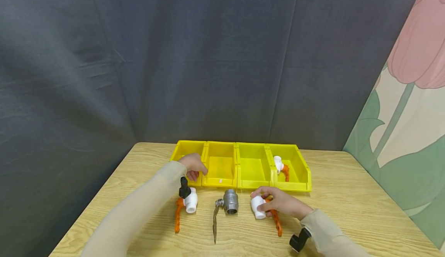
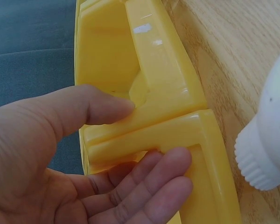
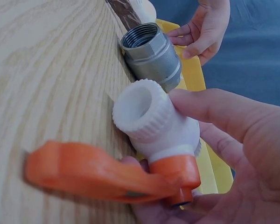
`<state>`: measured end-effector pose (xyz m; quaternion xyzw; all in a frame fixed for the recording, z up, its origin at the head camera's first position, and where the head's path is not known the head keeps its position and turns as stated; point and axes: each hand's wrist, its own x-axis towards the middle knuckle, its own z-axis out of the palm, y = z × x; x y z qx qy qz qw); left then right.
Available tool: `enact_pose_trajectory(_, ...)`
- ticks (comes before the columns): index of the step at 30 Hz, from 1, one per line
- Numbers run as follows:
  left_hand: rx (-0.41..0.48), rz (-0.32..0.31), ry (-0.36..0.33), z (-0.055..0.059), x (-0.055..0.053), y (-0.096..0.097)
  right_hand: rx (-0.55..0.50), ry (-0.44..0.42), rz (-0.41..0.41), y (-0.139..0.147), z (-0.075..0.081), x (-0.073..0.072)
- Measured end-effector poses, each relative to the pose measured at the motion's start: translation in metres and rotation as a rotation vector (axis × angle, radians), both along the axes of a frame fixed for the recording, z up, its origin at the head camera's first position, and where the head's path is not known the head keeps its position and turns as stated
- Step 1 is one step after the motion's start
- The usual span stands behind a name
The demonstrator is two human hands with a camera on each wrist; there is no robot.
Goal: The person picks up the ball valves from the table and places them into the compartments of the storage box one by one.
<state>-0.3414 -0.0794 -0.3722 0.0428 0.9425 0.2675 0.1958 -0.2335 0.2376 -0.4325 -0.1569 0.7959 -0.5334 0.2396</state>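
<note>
My left hand (image 1: 194, 165) reaches over the leftmost yellow bin (image 1: 187, 144). In the left wrist view, its thumb and loosely bent fingers lie on opposite sides of the divider (image 2: 144, 125) between two bins; whether they press it is unclear. My right hand (image 1: 283, 202) grips a white plastic ball valve (image 1: 257, 207) with an orange lever, low over the table, thumb on the white body. A metal ball valve (image 1: 231, 202) with a long lever lies between the hands. Another white ball valve (image 1: 190, 201) with an orange lever lies below my left hand.
Several yellow bins stand in a row at the back of the wooden table (image 1: 333, 195). The rightmost bin (image 1: 303, 172) holds a white valve (image 1: 278, 163) with an orange lever. A dark curtain (image 1: 208, 64) hangs behind; a flower-patterned panel (image 1: 403, 133) borders the right.
</note>
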Motion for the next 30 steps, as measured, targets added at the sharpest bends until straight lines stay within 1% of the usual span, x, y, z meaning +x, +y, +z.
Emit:
enact_pose_trajectory(11, -0.004, -0.009, -0.008, 0.0025, 0.0011, 0.0001, -0.021, -0.001, 0.025, 0.0003, -0.0008, -0.0027)
enact_pose_trajectory(20, -0.007, -0.007, -0.008, 0.0019, 0.0003, -0.0003, -0.030, 0.021, 0.074, 0.0001, -0.0003, -0.0039)
enact_pose_trajectory(26, -0.011, -0.006, -0.004, 0.0013, 0.0001, -0.0002, -0.005, 0.054, 0.057, 0.0012, -0.0002, -0.0044)
enact_pose_trajectory(30, -0.007, -0.001, -0.005, 0.0009, -0.0001, 0.0003, -0.011, 0.051, 0.047, 0.0031, -0.0026, -0.0054)
